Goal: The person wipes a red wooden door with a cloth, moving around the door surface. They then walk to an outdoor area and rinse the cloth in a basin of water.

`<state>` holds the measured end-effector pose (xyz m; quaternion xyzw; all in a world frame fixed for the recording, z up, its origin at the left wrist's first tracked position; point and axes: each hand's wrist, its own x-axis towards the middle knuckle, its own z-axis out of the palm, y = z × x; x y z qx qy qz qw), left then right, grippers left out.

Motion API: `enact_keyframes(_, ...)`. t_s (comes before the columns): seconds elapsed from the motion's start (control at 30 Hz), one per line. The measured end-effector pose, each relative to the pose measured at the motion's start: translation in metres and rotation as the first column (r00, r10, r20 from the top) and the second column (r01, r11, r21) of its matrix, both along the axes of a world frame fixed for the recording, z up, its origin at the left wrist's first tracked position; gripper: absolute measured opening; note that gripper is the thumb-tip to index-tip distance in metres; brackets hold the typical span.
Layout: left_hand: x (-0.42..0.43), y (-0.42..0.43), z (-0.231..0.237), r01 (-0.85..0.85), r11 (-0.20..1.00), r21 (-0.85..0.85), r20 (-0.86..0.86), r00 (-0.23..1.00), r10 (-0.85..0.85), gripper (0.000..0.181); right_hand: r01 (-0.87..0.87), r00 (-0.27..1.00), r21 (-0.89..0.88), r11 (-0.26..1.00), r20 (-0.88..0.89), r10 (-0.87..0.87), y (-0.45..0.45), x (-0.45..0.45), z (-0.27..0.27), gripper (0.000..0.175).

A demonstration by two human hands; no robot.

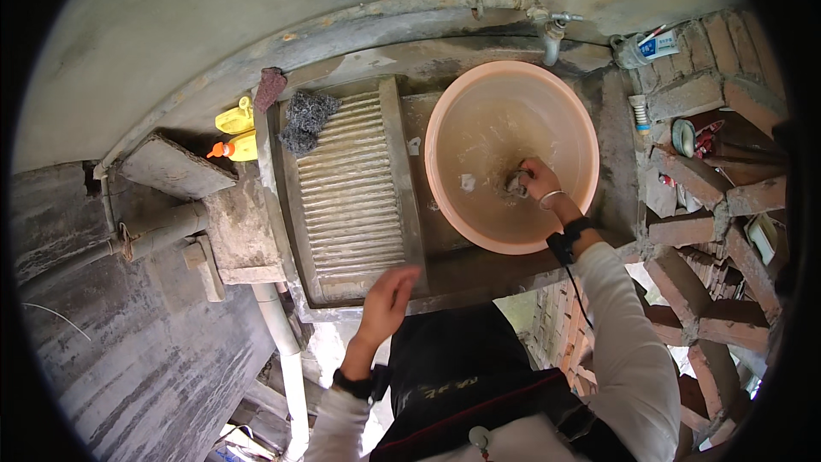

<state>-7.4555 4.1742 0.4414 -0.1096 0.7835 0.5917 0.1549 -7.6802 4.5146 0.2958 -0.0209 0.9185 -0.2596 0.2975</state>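
Note:
A large pink plastic basin (pixel 433 186) rests in the concrete sink, with a layer of cloudy brownish water in it. My right hand (pixel 541 178) is inside the basin, its fingers closed on a small greyish scrubbing wad (pixel 515 184) near the bottom. What the wad is made of I cannot tell. Off to the left, my left hand (pixel 389 300) hangs over the front edge of the ribbed concrete washboard (pixel 349 186), holding nothing, its fingers slightly apart. A pale scrap (pixel 467 182) lies in the basin left of the wad.
A metal tap (pixel 553 38) juts from the wall behind the basin. Dark grey mesh (pixel 308 120) and a reddish rag (pixel 270 88) lie at the washboard's far left. Yellow bottles (pixel 242 146) stand beyond. On the right, a cup (pixel 630 52) with a toothpaste tube (pixel 659 45) sits on brickwork (pixel 683 97).

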Motion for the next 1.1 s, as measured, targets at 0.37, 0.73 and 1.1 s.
enact_keyframes(0.37, -0.132, -0.013, -0.024, -0.519, 0.631, 0.576, 0.219, 0.842, 0.493, 0.029, 0.244, 0.955, -0.929, 0.279, 0.28, 0.095, -0.178, 0.038, 0.181, 0.009)
enact_keyframes(0.73, -0.107, -0.046, -0.088, -0.474, 0.75, -0.462, -0.446, 0.855, 0.265, 0.037, -0.462, 0.829, -0.379, 0.802, -0.505, 0.239, -0.287, 0.047, 0.053, 0.037)
enact_keyframes(1.1, -0.165, -0.083, -0.107, -0.383, 0.673, -0.633, -0.402, 0.905, 0.137, 0.044, -0.453, 0.715, -0.22, 0.864, -0.668, 0.205, -0.318, 0.0, 0.041, 0.025)
